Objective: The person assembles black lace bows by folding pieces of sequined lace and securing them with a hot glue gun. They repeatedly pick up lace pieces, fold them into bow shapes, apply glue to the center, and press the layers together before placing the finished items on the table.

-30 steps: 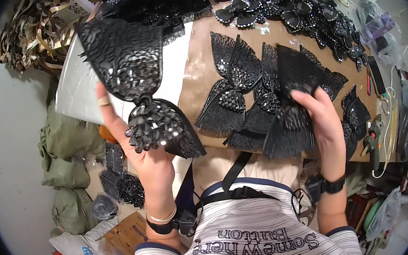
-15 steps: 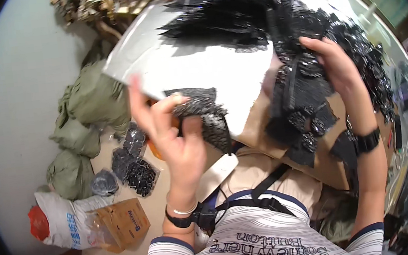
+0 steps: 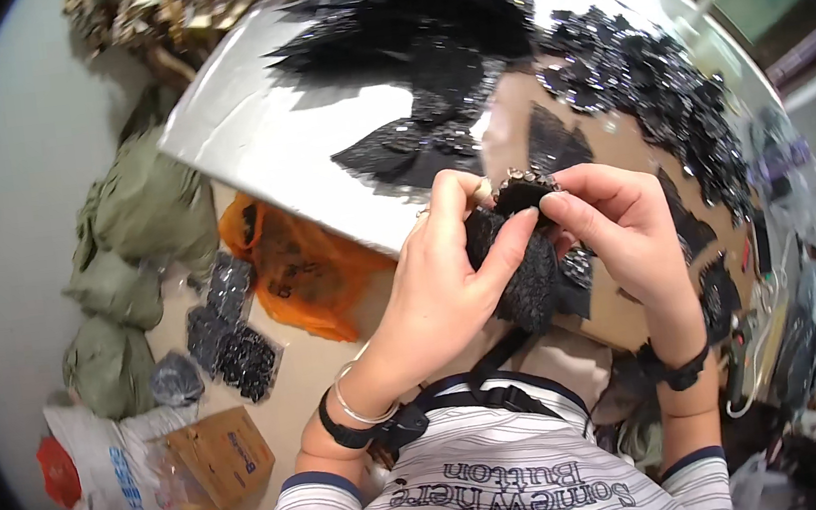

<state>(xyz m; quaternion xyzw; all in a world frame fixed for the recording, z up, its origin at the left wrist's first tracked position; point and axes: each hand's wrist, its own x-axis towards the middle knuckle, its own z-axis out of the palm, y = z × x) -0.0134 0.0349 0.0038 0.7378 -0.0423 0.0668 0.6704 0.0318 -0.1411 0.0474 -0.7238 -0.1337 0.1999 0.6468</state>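
Both hands meet near my lap at the table's near edge. Between finger and thumb, my left hand (image 3: 436,277) and my right hand (image 3: 627,230) pinch a small black fabric piece (image 3: 522,194) with a row of shiny beads along its rim. Beneath the fingers hangs a black textured fabric piece (image 3: 535,291), partly hidden by my left hand. Just beyond them, black sequined fabric pieces (image 3: 406,151) lie on the white table (image 3: 258,131). A dark leaf-shaped piece (image 3: 556,137) rests on brown cardboard (image 3: 503,113).
A heap of shiny black pieces (image 3: 649,76) spreads along the right; a layered black stack (image 3: 402,24) lies at the far side. To the left are an orange plastic bag (image 3: 299,272), green sacks (image 3: 156,203), packets of black pieces (image 3: 244,364) and a brown carton (image 3: 225,462).
My left hand has come right with the textured fabric, and my right hand has left the heap to join it. The beaded piece now shows between both hands.
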